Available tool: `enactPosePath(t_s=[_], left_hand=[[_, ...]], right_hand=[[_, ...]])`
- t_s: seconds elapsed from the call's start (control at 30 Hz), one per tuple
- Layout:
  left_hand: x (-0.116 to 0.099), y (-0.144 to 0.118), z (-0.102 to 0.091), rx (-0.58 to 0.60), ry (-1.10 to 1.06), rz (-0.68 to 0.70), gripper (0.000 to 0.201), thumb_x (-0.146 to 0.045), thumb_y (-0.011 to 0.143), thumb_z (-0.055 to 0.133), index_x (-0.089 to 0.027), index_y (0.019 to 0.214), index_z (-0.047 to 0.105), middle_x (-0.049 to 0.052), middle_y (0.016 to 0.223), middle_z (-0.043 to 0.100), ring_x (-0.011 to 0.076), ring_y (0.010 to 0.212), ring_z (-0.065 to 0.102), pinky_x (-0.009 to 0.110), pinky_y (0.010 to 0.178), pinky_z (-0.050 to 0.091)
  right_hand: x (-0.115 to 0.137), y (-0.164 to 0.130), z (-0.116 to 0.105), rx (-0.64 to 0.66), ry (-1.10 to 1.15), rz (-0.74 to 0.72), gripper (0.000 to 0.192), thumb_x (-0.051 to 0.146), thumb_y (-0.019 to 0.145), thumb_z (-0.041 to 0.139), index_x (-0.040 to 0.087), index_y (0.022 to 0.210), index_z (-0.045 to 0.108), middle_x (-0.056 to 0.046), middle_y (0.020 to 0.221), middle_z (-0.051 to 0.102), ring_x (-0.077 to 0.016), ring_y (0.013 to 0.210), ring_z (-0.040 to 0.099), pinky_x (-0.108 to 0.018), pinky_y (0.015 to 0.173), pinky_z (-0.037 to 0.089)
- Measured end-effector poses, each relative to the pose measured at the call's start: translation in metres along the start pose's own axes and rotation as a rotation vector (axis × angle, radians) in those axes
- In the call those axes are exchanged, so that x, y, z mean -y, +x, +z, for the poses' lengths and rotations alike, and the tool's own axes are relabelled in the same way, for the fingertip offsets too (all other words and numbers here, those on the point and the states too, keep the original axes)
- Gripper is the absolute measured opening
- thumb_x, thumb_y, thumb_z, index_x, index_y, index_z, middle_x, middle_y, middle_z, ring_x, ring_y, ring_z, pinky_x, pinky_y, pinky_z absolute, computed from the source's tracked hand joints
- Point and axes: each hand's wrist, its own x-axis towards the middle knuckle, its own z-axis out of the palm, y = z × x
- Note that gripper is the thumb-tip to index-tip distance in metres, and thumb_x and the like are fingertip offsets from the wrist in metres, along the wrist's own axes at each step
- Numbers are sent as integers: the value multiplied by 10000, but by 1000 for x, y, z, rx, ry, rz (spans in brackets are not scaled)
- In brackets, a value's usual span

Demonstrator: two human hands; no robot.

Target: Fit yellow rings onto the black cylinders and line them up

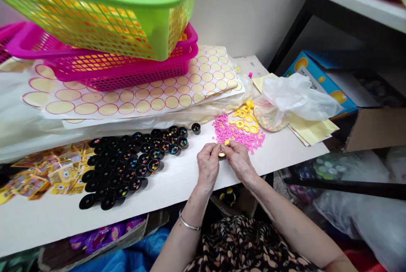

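Observation:
My left hand (208,163) and my right hand (238,161) meet at the front of the white table, fingertips pinched together. Between them is a small yellow plastic ring piece (222,153), partly hidden by the fingers. Just beyond my hands lies a spread of tiny pink pieces (233,134), too small to name exactly. Loose yellow ring pieces with tabs (242,125) rest at the back of that spread. To the left stand many small round black cups (135,184), some with coloured bits inside; a single black cup (196,128) sits apart from the group.
Yellow printed packets (63,170) lie at the far left. Behind, a green basket (158,22) of yellow parts is stacked on a pink basket (136,73), over sheets of round stickers (158,103). A clear plastic bag (294,94) and blue carton (304,67) are at right.

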Motion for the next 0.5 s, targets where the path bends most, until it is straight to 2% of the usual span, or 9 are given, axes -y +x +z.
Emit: enactPosePath(t_s=[0.2,0.3,0.4,0.5], left_hand=[[-2,2,-2,12,11,-17,237,-353,775,551,-141,737,650,16,683,602,101,599,515,206,532,409],[-5,-2,-10,125,-18,-22,300,-397,801,515,-138,860,652,24,736,604,73,523,459,197,470,366],[-5,-7,-17,266,-13,86,344,-338,713,638,-155,1005,633,38,880,605,79,602,497,200,530,399],[-3,-11,-17,202,93,240,355,-252,629,711,-168,968,647,33,883,599,116,725,532,222,629,430]], right_hand=[[1,3,2,-2,25,-13,239,379,708,575,175,620,486,51,550,426,-91,519,362,-228,490,282],[3,3,2,-9,13,-5,277,400,701,584,169,579,488,55,509,414,-86,493,348,-226,474,270],[3,1,2,-1,56,7,282,406,678,617,156,581,528,46,512,448,-86,494,374,-222,470,278],[3,-6,0,58,124,-23,265,402,665,643,147,620,584,14,584,533,-106,552,454,-230,513,340]])
